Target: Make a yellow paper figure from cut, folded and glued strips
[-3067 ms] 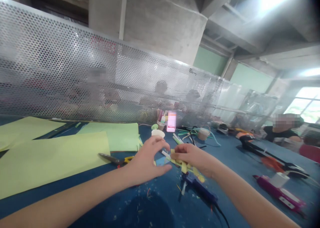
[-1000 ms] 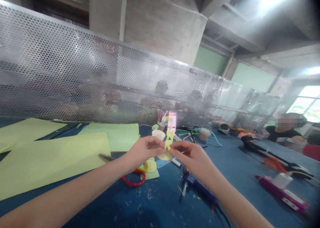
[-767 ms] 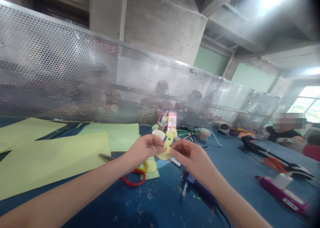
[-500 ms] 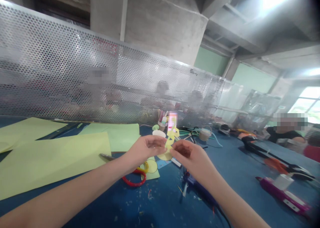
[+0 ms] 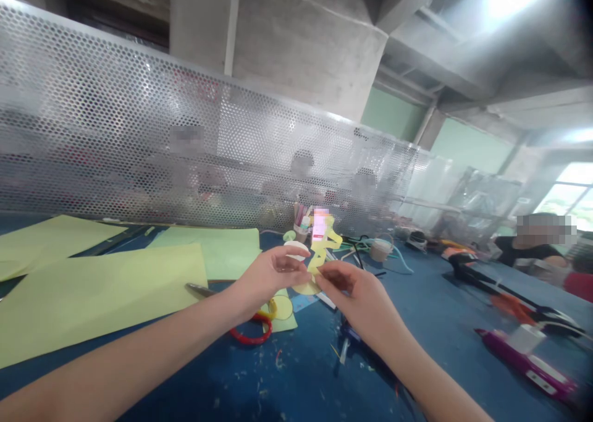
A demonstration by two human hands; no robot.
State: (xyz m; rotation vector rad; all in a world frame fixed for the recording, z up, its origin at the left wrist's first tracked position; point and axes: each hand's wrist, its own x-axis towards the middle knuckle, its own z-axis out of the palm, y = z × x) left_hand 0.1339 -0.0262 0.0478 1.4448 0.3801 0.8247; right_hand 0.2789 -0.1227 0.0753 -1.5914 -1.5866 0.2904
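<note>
A yellow paper cutout [image 5: 319,255] with a looping upper part stands between my hands at the middle of the view. My left hand [image 5: 273,270] pinches its lower left edge, thumb and fingers together. My right hand [image 5: 347,283] pinches the same piece from the right. Below the fingertips shows a pale yellow rounded base [image 5: 306,288]. Scissors with red and yellow handles [image 5: 252,332] lie under my left wrist, beside a yellow paper piece with a circle [image 5: 281,309]. Behind the cutout is a lit phone screen [image 5: 319,225].
Large yellow-green sheets [image 5: 106,292] cover the left of the blue table [image 5: 287,385]. A pen cup [image 5: 302,229], a small tub [image 5: 380,249] and a purple power strip [image 5: 528,363] stand further off. A person [image 5: 532,243] sits far right, behind mesh are others.
The top of the yellow cutout has swung to the right, uncovering more of the phone screen. Both hands keep nearly the same place and grip.
</note>
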